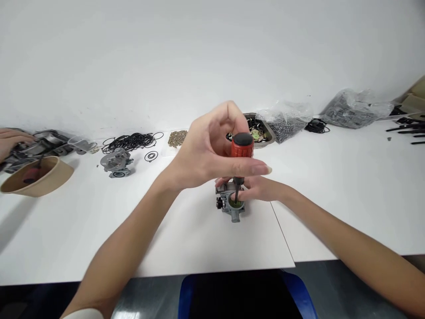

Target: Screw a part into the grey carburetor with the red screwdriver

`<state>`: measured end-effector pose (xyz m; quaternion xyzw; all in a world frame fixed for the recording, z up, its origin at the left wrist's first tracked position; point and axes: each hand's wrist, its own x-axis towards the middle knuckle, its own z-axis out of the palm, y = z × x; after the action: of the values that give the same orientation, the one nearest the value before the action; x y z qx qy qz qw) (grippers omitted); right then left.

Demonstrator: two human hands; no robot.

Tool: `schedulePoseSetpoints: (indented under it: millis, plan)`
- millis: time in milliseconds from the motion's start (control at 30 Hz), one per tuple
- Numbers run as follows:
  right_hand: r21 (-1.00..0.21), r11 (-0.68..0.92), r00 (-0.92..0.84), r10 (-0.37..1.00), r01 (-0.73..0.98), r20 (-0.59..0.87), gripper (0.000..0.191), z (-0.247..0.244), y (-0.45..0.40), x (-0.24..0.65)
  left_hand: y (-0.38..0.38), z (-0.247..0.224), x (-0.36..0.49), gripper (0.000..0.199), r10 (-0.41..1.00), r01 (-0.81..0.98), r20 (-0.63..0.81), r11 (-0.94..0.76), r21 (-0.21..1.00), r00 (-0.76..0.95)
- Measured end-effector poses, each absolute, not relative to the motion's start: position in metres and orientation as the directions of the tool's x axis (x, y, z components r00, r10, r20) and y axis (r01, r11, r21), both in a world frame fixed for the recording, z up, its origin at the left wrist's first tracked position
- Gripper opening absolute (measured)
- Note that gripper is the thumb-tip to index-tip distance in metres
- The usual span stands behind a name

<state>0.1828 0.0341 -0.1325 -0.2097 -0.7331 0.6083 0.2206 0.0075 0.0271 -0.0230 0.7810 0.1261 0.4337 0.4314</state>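
My left hand (pixel 215 150) is closed round the red and black handle of a screwdriver (pixel 242 149), which stands nearly upright. The screwdriver's dark shaft points down into the round bore of a grey metal carburetor (pixel 235 216), where a greenish disc shows. From the right, my right hand (pixel 259 188) grips the carburetor against the white table, its fingers partly hidden behind the screwdriver and my left hand. Whether the tip sits in a screw is too small to tell.
Another carburetor body (pixel 117 163) stands at left, near black rubber rings (pixel 131 141). Brass parts (pixel 177 138), a tray of small parts (pixel 270 135) and plastic bags (pixel 357 108) line the wall. Another person's hand (pixel 13 139) is at far left, by a cardboard holder (pixel 49 180).
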Motion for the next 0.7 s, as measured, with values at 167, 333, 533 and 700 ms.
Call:
schedulePoseSetpoints:
  millis: [167,333,533,700]
  plan:
    - [-0.981,0.18,-0.78,0.623,0.069,0.059,0.04,-0.129,0.033,0.182,0.028,-0.03,0.016,0.029,0.555,-0.225,0.605,-0.602,0.766,0.571]
    - [-0.981,0.192,-0.799,0.594,0.033,0.09,0.038,-0.134,0.035,0.183,0.026,-0.019,0.005,0.018,0.572,-0.198,0.53,-0.541,0.817,0.626]
    - [-0.97,0.238,-0.798,0.593,0.047,0.107,0.038,-0.137,0.037,0.184,0.02,-0.015,0.001,0.016,0.57,-0.148,0.475,-0.524,0.839,0.67]
    - [-0.961,0.261,-0.793,0.603,0.092,0.088,0.039,-0.132,0.034,0.185,0.013,-0.017,0.009,0.019,0.593,-0.111,0.524,-0.591,0.799,0.612]
